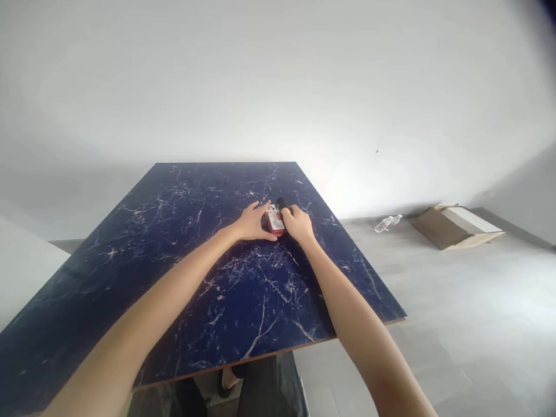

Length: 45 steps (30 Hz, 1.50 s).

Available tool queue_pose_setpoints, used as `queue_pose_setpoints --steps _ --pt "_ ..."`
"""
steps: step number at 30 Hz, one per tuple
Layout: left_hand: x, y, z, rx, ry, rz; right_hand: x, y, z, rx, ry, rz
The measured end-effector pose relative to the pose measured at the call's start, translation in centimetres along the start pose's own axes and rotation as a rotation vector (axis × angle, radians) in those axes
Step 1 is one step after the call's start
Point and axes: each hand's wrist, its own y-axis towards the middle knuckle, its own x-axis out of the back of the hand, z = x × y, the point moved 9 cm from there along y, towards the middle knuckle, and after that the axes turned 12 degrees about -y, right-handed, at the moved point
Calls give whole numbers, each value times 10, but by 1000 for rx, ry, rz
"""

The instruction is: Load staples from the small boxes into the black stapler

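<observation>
A small red and white box (275, 221) lies on the dark blue marbled table (243, 284), between my two hands. My left hand (253, 222) is curved around the left side of the box, its thumb at the near edge and its fingers at the far edge. My right hand (297, 223) is closed around a black, rod-like object (281, 204) close against the right side of the box. Only the far end of the black object shows clearly; my fingers hide the rest, so I cannot tell its kind.
A white wall (243, 81) stands behind the table. On the grey floor (469, 324) to the right are a clear plastic bottle (388, 223) and an open cardboard box (447, 227). My legs and a shoe (226, 382) show below the table's front edge.
</observation>
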Motion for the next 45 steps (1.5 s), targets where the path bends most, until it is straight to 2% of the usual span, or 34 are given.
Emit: queue_pose_setpoints --steps 3,5,8,11,14,16,19,21,24,26,28,30,33,35,38,45 --pt "-33 60 -27 -28 -11 20 24 22 -53 -128 -21 -133" --pt "-55 88 -42 -59 -16 60 37 29 -83 -204 -21 -206" --pt "-75 107 -52 -76 -15 107 41 34 -111 -268 20 -223" --pt "-74 106 -50 -95 -51 111 41 32 -118 -280 126 -260" --pt "-48 97 -38 -98 -229 -21 56 20 -119 -305 207 -445" --pt "-15 83 -20 -69 -377 -227 72 6 -114 -303 183 -594" --pt "36 41 7 -40 -444 -546 91 -16 -86 -197 74 -769" --pt "63 6 19 -55 -390 -634 92 -28 -57 -100 -15 -804" --pt "96 -45 46 -39 -290 -642 75 -35 -9 56 -97 -765" --pt "124 -80 70 19 -176 -709 55 -37 28 222 -87 -715" --pt "143 -101 86 55 15 -679 27 -33 64 387 -61 -609" --pt "147 -108 95 76 175 -551 -7 -23 97 474 -73 -418" --pt "136 -104 95 85 266 -383 -60 -12 140 566 -178 -103" --pt "123 -97 95 130 304 -273 -83 -12 162 669 -243 33" --pt "113 -90 96 155 329 -209 -94 -13 174 748 -246 99" --pt "112 -87 100 165 330 -194 -97 -16 168 782 -246 112"
